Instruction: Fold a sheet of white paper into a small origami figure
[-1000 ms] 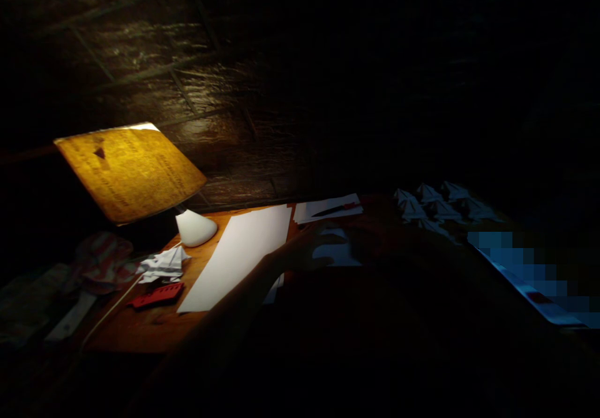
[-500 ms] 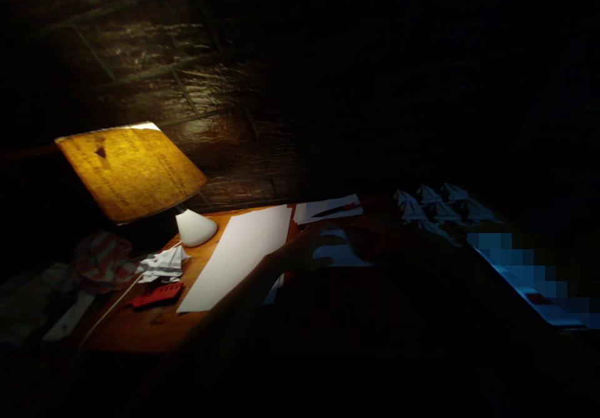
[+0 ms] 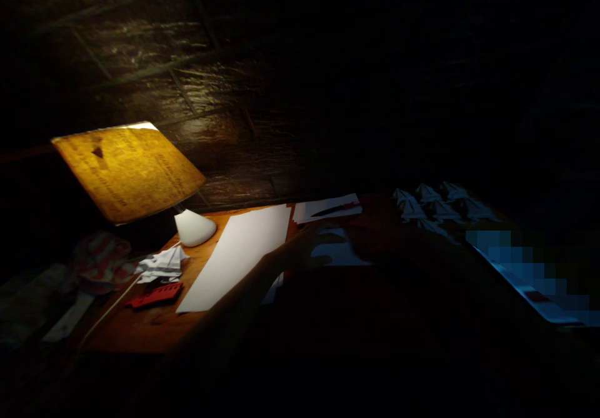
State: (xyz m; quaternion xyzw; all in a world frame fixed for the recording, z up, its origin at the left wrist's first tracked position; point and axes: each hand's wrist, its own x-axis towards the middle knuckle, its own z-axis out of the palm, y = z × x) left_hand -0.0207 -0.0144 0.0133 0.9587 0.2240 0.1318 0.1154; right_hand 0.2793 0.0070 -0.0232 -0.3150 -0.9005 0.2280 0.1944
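My left hand rests on a small sheet of paper at the middle of the table, thumb and fingers spread apart over it. On the right side of that paper, my right hand is almost lost in the dark; its fingers cannot be made out. Just beyond the hands lies a stack of white paper, with a dark-bladed knife with a red handle on top. A large white sheet lies left of my left hand, partly behind my forearm.
A lit lamp with a yellow shade stands at the left on a white base. Near it are a crumpled folded paper, a red object and a cloth. Several folded paper shapes and a bluish, pixelated screen are on the right.
My left hand has shifted very slightly left over the small paper. The view has moved a little; everything else looks the same.
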